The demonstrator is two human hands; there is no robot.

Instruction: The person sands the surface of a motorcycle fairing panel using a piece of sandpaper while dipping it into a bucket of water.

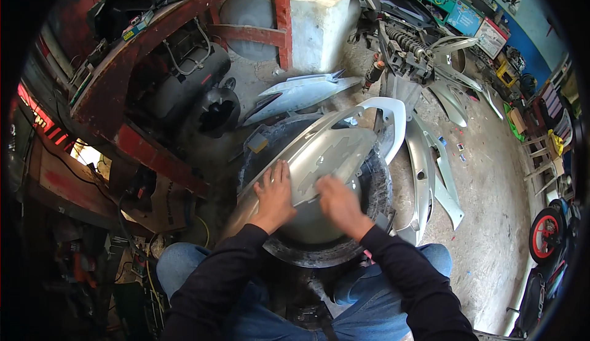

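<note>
A long silver-grey motorcycle body panel (pixel 335 146) lies slantwise across a round black tub (pixel 378 184) between my knees. Wet, patchy marks show on its surface. My left hand (pixel 275 198) rests on the panel's near left part, palm down with the fingers apart. Over the middle of the panel, my right hand (pixel 342 207) presses with curled fingers, slightly blurred. Whatever it may hold is hidden under the fingers. Cloudy water (pixel 310 224) shows in the tub below the panel. A small yellowish block (pixel 257 143) sits on the tub's far left rim.
More silver fairing panels (pixel 420 172) lie on the floor right of the tub; a pale blue-white panel (pixel 301 92) lies beyond it. A red metal frame bench (pixel 153 156) and a black tank (pixel 190 73) stand at left. Partly stripped motorcycle parts (pixel 409 49) are at the back right.
</note>
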